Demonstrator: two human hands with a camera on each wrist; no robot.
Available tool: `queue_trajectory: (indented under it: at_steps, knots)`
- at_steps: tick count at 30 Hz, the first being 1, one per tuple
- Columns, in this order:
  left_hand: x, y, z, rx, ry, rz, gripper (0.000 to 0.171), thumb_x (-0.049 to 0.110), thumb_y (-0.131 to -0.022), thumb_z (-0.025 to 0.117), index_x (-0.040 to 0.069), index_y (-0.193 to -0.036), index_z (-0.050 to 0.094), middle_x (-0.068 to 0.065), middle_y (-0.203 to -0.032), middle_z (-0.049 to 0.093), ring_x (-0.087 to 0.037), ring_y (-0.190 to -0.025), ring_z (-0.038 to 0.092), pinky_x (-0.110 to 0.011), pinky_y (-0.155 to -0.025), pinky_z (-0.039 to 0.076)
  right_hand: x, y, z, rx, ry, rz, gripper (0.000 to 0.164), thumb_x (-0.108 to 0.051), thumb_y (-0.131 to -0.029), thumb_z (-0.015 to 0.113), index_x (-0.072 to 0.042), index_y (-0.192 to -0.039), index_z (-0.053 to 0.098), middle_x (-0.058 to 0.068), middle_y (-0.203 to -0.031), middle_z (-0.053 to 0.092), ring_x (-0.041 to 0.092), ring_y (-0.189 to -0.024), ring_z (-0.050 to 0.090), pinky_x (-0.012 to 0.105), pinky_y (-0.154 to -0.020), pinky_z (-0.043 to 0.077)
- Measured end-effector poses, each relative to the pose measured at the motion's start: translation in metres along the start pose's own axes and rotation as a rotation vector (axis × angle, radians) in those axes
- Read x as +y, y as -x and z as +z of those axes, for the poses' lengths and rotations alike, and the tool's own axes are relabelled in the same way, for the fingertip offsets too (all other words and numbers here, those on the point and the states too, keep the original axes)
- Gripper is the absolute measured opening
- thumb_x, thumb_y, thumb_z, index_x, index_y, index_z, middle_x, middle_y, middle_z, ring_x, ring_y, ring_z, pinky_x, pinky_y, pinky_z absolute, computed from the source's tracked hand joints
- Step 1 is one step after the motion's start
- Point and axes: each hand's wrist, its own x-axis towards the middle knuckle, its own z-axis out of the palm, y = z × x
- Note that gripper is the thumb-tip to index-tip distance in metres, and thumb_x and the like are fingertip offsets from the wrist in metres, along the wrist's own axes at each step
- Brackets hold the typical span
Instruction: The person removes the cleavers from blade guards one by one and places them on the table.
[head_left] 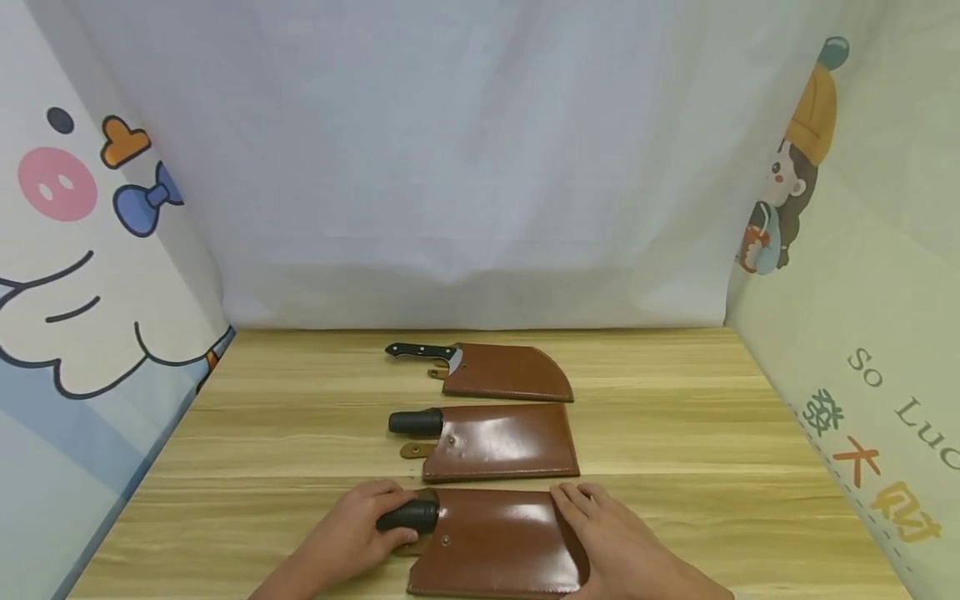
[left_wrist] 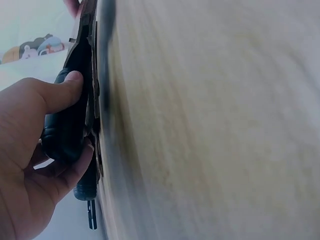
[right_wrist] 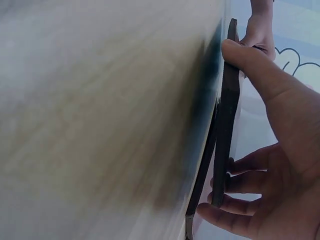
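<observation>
Closest to the person lies a cleaver in a brown leather sheath (head_left: 495,542), its black handle (head_left: 417,517) pointing left. My left hand (head_left: 362,525) grips that handle, with the thumb along one side and the fingers round the other in the left wrist view. At the blade end, my right hand (head_left: 617,542) holds the sheath across its right edge. The right wrist view shows the thumb at one corner and the fingers at the other corner of the sheath edge (right_wrist: 227,115). The blade is hidden inside the leather.
Beyond lies a second sheathed cleaver (head_left: 502,442) with a black handle and a loose snap strap (head_left: 416,451). Farther back is a third sheathed knife (head_left: 510,371) with a riveted black handle. White cloth (head_left: 480,167) hangs behind the wooden table (head_left: 675,417), with printed panels at both sides.
</observation>
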Motion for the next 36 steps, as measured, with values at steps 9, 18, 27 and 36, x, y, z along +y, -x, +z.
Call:
queue_trajectory:
  at_steps: [9,18,27,36]
  knots:
    - [0.007,-0.001,-0.005,0.047,-0.018,-0.061,0.04,0.036,-0.085,0.085,0.012,-0.116,0.077,0.004,-0.11,0.073,-0.016,-0.1,0.069,-0.038,-0.085,0.057,0.0,0.002,-0.011,-0.004,-0.149,0.045,0.126,-0.079,-0.068,0.078,0.005,-0.154,0.039,0.026,-0.156,0.042,0.044,-0.143,0.041,0.057,-0.106,0.046]
    - [0.015,-0.001,-0.01,0.115,-0.014,-0.065,0.041,0.03,-0.081,0.088,0.013,-0.117,0.078,0.005,-0.107,0.073,-0.014,-0.098,0.069,-0.037,-0.083,0.058,0.003,0.008,-0.014,0.073,-0.146,0.032,0.129,-0.079,-0.066,0.079,0.003,-0.155,0.037,0.023,-0.157,0.041,0.041,-0.143,0.042,0.056,-0.107,0.046]
    - [0.012,0.004,-0.009,0.148,0.026,-0.062,0.044,0.041,-0.083,0.086,0.017,-0.119,0.077,0.01,-0.106,0.07,-0.01,-0.095,0.067,-0.033,-0.078,0.057,0.002,0.011,-0.016,0.217,-0.04,-0.067,0.123,-0.083,-0.068,0.074,0.004,-0.149,0.044,0.025,-0.147,0.052,0.044,-0.133,0.053,0.057,-0.095,0.053]
    - [0.012,0.003,-0.012,0.143,0.104,-0.012,0.038,0.044,-0.084,0.083,0.019,-0.112,0.078,0.012,-0.105,0.067,-0.006,-0.09,0.062,-0.027,-0.07,0.054,-0.001,0.014,-0.016,0.283,-0.025,-0.103,0.123,-0.087,-0.069,0.069,0.002,-0.15,0.044,0.026,-0.146,0.054,0.044,-0.13,0.056,0.055,-0.089,0.056]
